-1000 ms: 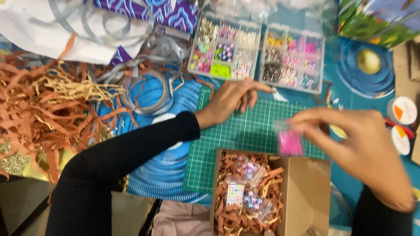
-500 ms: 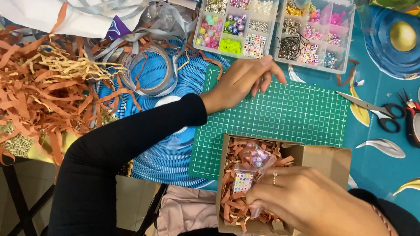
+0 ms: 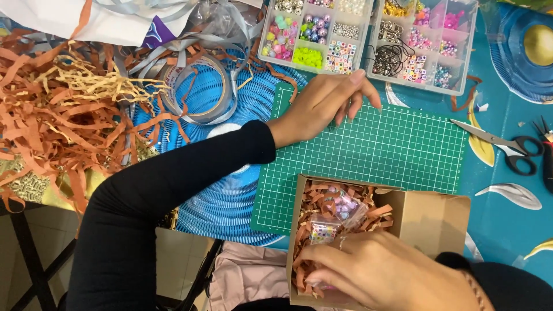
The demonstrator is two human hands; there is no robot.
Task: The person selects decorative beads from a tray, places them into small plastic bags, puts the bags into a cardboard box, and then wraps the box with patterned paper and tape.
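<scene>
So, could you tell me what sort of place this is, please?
Probably a home craft table for packing bead gifts: compartmented bead boxes, a green cutting mat, and a cardboard box of shredded paper where the right hand reaches.

Two hands (image 3: 322, 106) (image 3: 380, 270); two bead organisers (image 3: 314, 31) (image 3: 426, 43) far; one cardboard box (image 3: 432, 216) near; one cutting mat (image 3: 391, 147); one pair of scissors (image 3: 507, 147) right; two visible bead bags (image 3: 343, 204) (image 3: 322, 230)

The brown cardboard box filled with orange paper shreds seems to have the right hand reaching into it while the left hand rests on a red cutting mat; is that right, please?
Not quite: the cutting mat is green, not red, as the head view shows. The rest holds: the right hand reaches into the brown cardboard box of orange paper shreds, and the left hand rests on the mat.
</scene>
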